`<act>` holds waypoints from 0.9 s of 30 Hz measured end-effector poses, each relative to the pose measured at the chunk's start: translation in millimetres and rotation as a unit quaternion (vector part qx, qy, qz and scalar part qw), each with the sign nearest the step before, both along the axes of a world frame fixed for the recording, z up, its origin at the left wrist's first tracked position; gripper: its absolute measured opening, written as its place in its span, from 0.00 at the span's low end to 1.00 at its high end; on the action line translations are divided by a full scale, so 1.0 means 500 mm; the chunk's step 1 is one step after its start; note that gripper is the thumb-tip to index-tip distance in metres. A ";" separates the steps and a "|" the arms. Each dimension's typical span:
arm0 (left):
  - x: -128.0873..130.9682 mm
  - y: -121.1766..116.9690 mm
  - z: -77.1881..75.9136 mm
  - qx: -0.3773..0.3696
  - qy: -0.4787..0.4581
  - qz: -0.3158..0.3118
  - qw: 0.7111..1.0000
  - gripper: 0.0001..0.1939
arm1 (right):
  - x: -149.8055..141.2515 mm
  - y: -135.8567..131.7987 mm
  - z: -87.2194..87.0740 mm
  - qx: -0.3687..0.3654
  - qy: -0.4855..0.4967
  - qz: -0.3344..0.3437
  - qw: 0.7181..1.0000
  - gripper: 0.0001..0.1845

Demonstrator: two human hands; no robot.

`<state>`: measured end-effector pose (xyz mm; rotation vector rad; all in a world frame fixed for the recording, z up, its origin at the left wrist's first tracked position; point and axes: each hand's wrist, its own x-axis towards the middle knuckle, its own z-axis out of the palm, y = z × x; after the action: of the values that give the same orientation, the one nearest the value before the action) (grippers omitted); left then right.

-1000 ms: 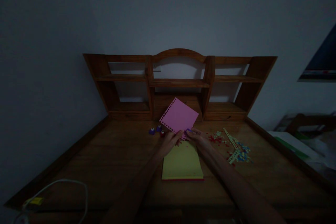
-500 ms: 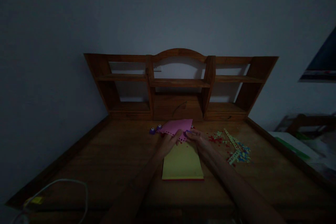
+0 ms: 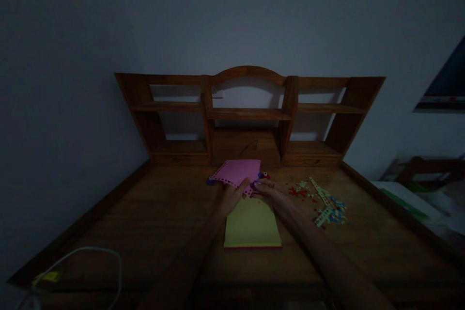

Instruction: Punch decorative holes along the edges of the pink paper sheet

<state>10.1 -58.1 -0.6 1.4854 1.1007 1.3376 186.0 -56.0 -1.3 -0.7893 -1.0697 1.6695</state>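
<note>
My left hand (image 3: pixel 233 198) pinches the near edge of a pink paper sheet (image 3: pixel 238 171), thumb on top. Small holes run along the sheet's left and near edges. At its near right corner, my right hand (image 3: pixel 271 192) is closed around a small purple hole punch (image 3: pixel 257 183), partly hidden by the fingers. Below both hands lies a stack of yellow paper (image 3: pixel 252 225) with a red edge underneath. Behind the pink sheet, a purple object with an eye (image 3: pixel 210 180) and a red one with an eye (image 3: pixel 266 175) are partly covered.
Punched yellow-green strips (image 3: pixel 319 191) and scattered red, blue and pale paper bits (image 3: pixel 337 213) lie on the right of the wooden desk (image 3: pixel 156 218). A wooden shelf unit (image 3: pixel 249 115) stands at the back. A white cable (image 3: pixel 90 249) curves at the front left.
The pink sheet has shifted left and turned, covering more of the purple object there and uncovering the red one at right. Both hands moved slightly left with it.
</note>
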 end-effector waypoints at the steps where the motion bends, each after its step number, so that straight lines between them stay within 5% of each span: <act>1: 0.000 0.001 0.001 0.003 -0.008 0.008 1.000 0.19 | 0.000 0.001 0.000 -0.001 -0.003 0.001 1.000 0.14; 27: 0.001 0.002 0.015 -0.002 -0.012 0.033 0.999 0.23 | 0.023 0.025 -0.005 -0.056 -0.036 -0.039 0.997 0.17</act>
<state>10.4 -57.2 6.6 1.4388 1.1447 1.3935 197.6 -43.6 -3.9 -0.9593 -0.9884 1.6554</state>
